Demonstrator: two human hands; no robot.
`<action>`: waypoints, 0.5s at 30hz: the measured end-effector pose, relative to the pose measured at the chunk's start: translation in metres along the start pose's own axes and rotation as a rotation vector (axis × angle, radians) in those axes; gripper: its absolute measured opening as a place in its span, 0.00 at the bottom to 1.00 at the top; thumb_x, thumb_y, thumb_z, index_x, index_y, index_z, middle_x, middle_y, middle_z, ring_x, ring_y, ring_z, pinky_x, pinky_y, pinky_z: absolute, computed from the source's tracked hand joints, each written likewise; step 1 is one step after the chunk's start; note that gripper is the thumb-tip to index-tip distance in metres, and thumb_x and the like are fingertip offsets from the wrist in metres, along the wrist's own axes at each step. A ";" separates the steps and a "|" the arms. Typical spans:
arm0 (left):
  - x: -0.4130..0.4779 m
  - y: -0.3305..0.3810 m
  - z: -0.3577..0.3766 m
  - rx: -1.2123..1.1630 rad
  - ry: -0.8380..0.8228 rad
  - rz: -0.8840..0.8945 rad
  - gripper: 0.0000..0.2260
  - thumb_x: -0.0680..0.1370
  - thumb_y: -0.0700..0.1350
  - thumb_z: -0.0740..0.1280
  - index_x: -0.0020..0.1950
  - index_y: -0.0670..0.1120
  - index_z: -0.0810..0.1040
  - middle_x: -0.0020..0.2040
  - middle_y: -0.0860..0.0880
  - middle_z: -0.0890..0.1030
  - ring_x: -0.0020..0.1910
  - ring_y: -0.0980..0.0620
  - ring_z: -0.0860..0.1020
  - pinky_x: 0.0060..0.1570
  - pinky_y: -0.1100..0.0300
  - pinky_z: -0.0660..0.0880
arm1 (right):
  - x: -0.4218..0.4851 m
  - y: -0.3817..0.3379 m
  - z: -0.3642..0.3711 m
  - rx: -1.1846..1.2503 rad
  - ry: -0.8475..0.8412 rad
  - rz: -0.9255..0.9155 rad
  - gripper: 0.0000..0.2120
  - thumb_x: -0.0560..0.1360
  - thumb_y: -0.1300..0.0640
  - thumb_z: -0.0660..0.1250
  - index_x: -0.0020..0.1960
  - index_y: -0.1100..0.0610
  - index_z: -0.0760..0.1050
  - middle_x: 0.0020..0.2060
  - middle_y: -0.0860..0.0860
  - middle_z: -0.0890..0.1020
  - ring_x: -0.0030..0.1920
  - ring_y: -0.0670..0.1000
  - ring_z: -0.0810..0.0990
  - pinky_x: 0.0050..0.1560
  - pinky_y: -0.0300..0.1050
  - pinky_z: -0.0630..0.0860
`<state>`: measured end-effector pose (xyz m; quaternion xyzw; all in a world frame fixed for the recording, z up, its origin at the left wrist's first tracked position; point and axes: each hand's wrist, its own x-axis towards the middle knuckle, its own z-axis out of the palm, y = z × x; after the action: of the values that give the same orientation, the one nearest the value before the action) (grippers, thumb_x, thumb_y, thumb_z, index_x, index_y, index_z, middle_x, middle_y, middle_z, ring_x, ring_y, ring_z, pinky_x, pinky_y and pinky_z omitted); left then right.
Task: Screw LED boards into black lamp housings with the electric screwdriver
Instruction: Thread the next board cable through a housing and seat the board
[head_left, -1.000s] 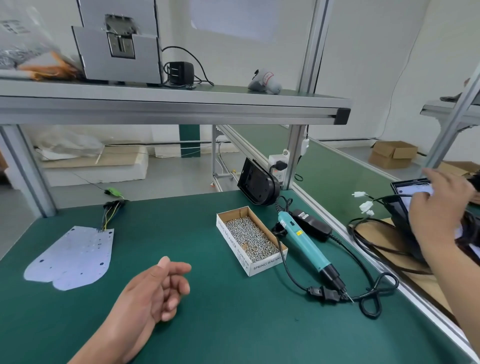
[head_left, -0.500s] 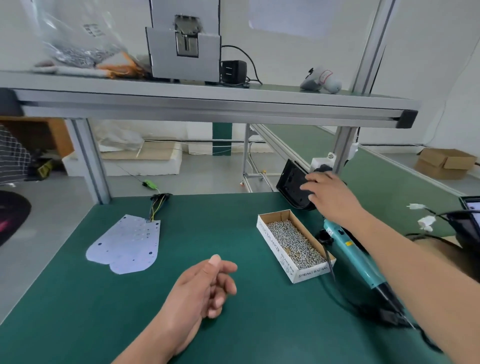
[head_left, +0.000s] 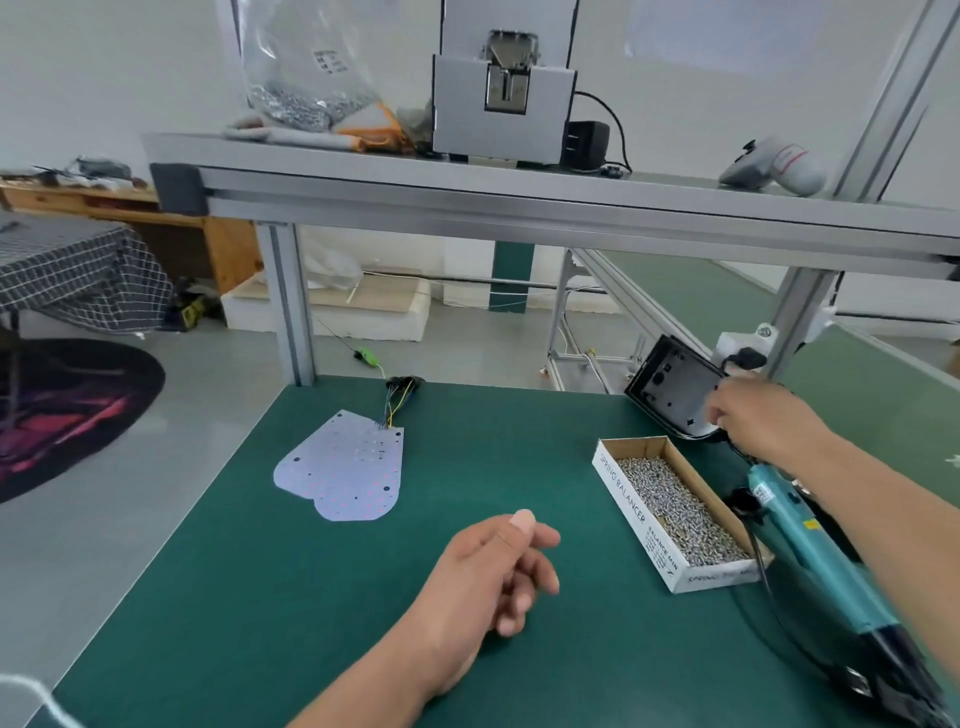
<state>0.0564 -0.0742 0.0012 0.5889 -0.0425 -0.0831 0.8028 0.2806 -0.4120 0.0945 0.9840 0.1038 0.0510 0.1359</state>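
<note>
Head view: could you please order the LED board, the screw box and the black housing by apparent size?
1. screw box, though nearer the camera
2. LED board, close to the box
3. black housing, tilted and partly behind the right hand

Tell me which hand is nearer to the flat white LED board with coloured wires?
Left. The left hand is right of the flat white LED board, nearer the camera; the right hand is far right, beyond the cardboard screw box, gripping the black lamp housing.

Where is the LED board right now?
In the head view, the LED board lies flat on the green table, left of centre, beyond the left hand.
</note>
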 end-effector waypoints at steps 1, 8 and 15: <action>0.000 0.000 0.000 -0.002 0.001 0.006 0.21 0.78 0.65 0.68 0.54 0.49 0.86 0.44 0.42 0.83 0.32 0.51 0.70 0.28 0.60 0.65 | -0.002 0.001 0.000 0.023 0.011 -0.017 0.21 0.76 0.70 0.64 0.33 0.47 0.67 0.38 0.48 0.72 0.48 0.50 0.63 0.38 0.44 0.64; -0.001 0.007 -0.003 0.114 0.053 0.076 0.15 0.79 0.60 0.66 0.51 0.52 0.85 0.41 0.46 0.84 0.31 0.52 0.69 0.27 0.61 0.65 | -0.005 0.008 -0.008 0.120 0.038 -0.060 0.05 0.77 0.60 0.74 0.43 0.55 0.82 0.45 0.49 0.76 0.46 0.52 0.75 0.50 0.52 0.76; 0.007 0.026 -0.045 0.789 0.581 0.199 0.05 0.83 0.57 0.64 0.49 0.61 0.78 0.42 0.60 0.82 0.36 0.57 0.76 0.36 0.57 0.74 | -0.023 -0.004 -0.018 0.343 0.395 -0.142 0.08 0.78 0.61 0.72 0.43 0.51 0.80 0.42 0.44 0.76 0.49 0.55 0.73 0.52 0.57 0.75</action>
<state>0.0729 -0.0258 0.0122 0.8397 0.0988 0.1838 0.5014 0.2551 -0.4084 0.1087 0.9538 0.2042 0.2140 -0.0524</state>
